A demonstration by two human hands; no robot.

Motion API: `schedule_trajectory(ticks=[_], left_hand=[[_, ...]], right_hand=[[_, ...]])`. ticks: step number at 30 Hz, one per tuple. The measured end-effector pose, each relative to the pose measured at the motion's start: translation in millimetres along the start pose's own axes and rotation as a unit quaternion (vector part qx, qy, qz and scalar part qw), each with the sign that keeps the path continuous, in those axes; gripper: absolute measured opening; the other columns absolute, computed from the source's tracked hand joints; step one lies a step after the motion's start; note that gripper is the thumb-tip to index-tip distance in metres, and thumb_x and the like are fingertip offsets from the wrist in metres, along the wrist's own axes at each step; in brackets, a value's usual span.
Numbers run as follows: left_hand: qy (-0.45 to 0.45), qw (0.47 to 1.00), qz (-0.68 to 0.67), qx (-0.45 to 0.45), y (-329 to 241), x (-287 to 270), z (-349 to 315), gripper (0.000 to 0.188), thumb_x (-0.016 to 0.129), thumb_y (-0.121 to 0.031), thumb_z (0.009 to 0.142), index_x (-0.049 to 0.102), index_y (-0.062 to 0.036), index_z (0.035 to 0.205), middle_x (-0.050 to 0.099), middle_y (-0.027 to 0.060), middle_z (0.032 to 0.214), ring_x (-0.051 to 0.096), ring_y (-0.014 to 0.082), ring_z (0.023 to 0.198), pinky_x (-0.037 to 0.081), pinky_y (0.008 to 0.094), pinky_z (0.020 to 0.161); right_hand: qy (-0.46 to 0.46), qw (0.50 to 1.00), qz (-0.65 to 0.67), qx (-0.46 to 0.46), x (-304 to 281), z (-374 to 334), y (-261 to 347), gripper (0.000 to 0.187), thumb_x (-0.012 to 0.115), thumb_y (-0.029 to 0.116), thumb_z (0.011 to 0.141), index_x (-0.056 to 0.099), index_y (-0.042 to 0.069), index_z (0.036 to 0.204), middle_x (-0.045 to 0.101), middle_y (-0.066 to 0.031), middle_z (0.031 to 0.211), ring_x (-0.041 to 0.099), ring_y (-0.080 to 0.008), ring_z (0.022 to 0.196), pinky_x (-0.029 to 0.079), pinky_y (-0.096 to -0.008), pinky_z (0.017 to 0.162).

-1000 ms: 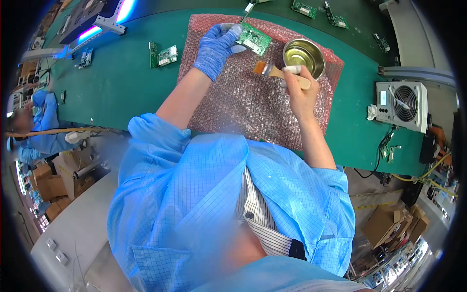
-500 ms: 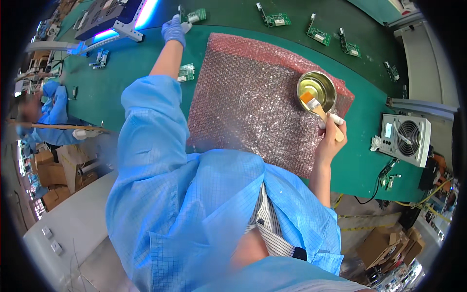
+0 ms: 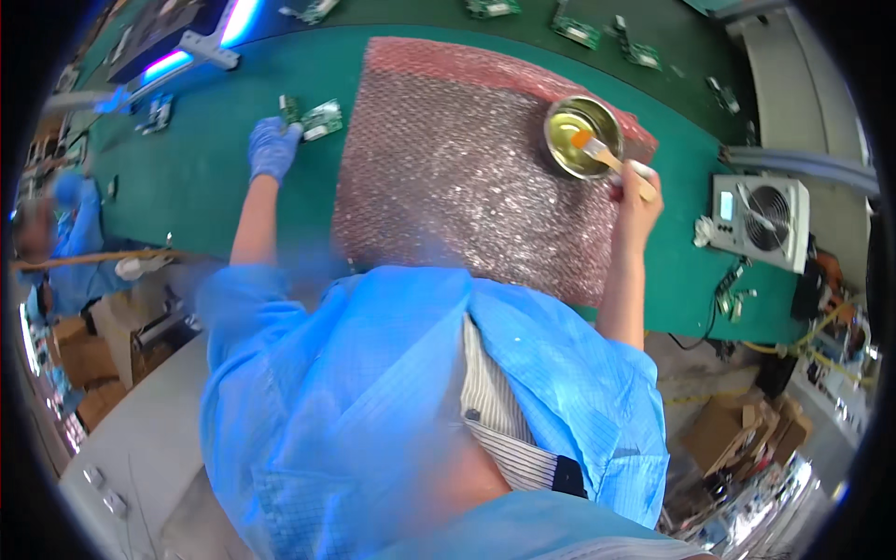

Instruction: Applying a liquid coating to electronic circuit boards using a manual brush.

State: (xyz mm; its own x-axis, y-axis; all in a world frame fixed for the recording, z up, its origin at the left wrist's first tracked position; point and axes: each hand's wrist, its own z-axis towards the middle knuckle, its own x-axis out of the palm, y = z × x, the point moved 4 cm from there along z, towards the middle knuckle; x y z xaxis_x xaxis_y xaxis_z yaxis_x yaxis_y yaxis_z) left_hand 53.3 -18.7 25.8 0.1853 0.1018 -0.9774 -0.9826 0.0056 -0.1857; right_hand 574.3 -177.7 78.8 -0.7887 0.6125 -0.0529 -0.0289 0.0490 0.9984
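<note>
My left hand [image 3: 273,149], in a thin blue-violet glove, is at the green circuit board [image 3: 323,120] left of the bubble wrap. Its fingers are drawn together at the board's near end, by a narrow upright part; the exact grip is partly hidden. My right hand [image 3: 639,201] is closed round the wooden handle of a flat brush [image 3: 607,157]. White covers show on some of its fingertips. The brush's orange bristles point into a round metal bowl [image 3: 616,131] holding clear yellowish liquid. The bowl stands on the far right part of the pink bubble wrap [image 3: 448,168].
Several circuit boards [image 3: 574,32] lie along the dark strip at the back. A lamp frame with violet light [image 3: 201,49] stands far left, with another board [image 3: 159,114] near it. A white fan unit [image 3: 761,222] sits at the right. Another person's blue sleeve [image 3: 79,219] appears left.
My left hand has come back from a board at the far edge to the nearer board. The brush stays at the bowl in my right hand. The view has shifted.
</note>
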Motion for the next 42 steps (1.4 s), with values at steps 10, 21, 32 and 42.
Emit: schedule_trajectory(ticks=[10,21,32,42], left_hand=[[0.121,0.71,-0.648,-0.248,-59.5,-30.8,-2.5,0.014,0.061,-0.01,0.081,0.049,-0.0068,0.076,0.058,0.0072,0.081,0.063,0.0182,0.074,0.056,0.0294,0.055],[0.253,0.558,-0.78,-0.126,-168.4,-11.0,7.1,0.011,0.063,-0.009,0.08,0.053,-0.0058,0.083,0.057,0.0055,0.084,0.06,0.0166,0.077,0.056,0.0322,0.068],[0.377,0.61,-0.697,-0.012,-247.1,-0.8,11.3,0.029,0.066,-0.029,0.078,0.056,-0.0069,0.094,0.058,0.0043,0.09,0.06,0.0138,0.08,0.054,0.0281,0.067],[0.458,0.645,-0.608,0.071,-281.1,-4.9,-3.8,0.042,0.062,-0.04,0.079,0.058,-0.0078,0.105,0.06,0.0021,0.093,0.06,0.0118,0.085,0.053,0.0257,0.068]], right_hand=[[0.009,0.997,-0.078,0.019,-4.6,4.4,-10.1,0.014,0.059,0.017,0.083,0.056,0.004,0.083,0.056,-0.0009,0.065,0.047,-0.0049,0.05,0.036,-0.0184,0.043],[-0.019,0.998,-0.067,0.012,-41.0,8.1,11.3,0.016,0.057,0.019,0.084,0.059,0.003,0.084,0.054,-0.0009,0.063,0.046,-0.0052,0.048,0.034,-0.019,0.042],[-0.005,0.999,-0.05,0.006,-52.5,6.9,47.7,0.019,0.057,0.02,0.085,0.06,0.002,0.091,0.057,-0.0023,0.066,0.046,-0.0053,0.052,0.034,-0.0184,0.047],[0.26,0.962,-0.049,-0.061,30.9,1.2,75.5,0.024,0.058,0.014,0.086,0.06,-0.001,0.104,0.061,-0.0045,0.084,0.054,-0.0088,0.071,0.043,-0.0209,0.063]])
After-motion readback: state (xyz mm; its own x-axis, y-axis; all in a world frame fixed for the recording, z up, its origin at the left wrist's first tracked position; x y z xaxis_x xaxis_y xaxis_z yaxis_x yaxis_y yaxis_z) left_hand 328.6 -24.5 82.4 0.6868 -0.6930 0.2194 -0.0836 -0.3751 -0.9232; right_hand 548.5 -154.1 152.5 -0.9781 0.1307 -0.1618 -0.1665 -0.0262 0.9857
